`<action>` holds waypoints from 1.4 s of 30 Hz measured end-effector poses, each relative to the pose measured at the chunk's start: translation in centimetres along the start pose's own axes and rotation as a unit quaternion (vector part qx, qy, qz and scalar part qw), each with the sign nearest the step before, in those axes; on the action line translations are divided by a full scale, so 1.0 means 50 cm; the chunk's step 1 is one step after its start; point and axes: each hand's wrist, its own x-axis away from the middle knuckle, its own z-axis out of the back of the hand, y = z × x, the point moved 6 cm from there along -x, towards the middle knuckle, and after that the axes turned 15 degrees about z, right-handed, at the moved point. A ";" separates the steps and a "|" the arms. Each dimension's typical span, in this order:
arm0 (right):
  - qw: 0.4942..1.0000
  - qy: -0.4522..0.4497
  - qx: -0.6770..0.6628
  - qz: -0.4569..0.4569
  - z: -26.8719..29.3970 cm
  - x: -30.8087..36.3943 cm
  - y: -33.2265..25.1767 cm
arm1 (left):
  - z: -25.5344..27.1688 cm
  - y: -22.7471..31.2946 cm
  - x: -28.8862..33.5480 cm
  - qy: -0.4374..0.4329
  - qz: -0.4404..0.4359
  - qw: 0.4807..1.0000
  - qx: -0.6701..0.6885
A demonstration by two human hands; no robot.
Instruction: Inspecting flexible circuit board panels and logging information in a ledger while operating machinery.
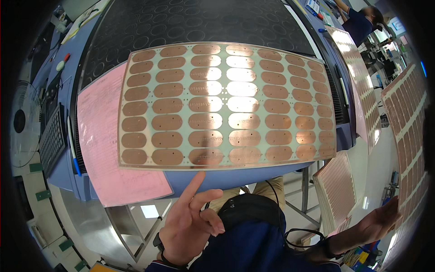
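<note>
A large copper-clad circuit board panel (pixel 170 106), pale with rows of copper ovals, lies on the blue-edged workbench in front of me. My left hand (pixel 192 220) is just below its near edge, holding nothing. Its index finger is stretched up toward that edge, while the other fingers are loosely bent and apart. Far out on the right, my right hand (pixel 380 221) grips the edge of a second copper panel (pixel 406 131), which stands tilted and runs off into the dark rim. Under the bench panel's left side, a pink printed sheet (pixel 102 136) in a clear sleeve sticks out.
A black mat with ring marks (pixel 199 20) covers the bench behind the panel. Another copper panel (pixel 358 77) leans beyond the right edge, above a stack of panels (pixel 335 190). A keyboard (pixel 53 138), blue pen (pixel 76 165) and fan (pixel 20 120) are at left. A co-worker (pixel 360 25) is back right.
</note>
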 end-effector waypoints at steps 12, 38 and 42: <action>0.998 -0.032 -0.044 -0.031 0.089 0.002 -0.016 | -0.023 0.044 -0.144 0.146 -0.098 0.945 -0.276; 0.943 0.237 0.155 0.172 0.442 -0.097 -0.267 | -0.539 -0.305 -0.763 -0.122 -0.002 0.925 -0.360; 0.947 0.217 0.177 0.158 0.475 -0.097 -0.253 | -0.520 -0.342 -0.830 -0.030 -0.005 0.952 -0.304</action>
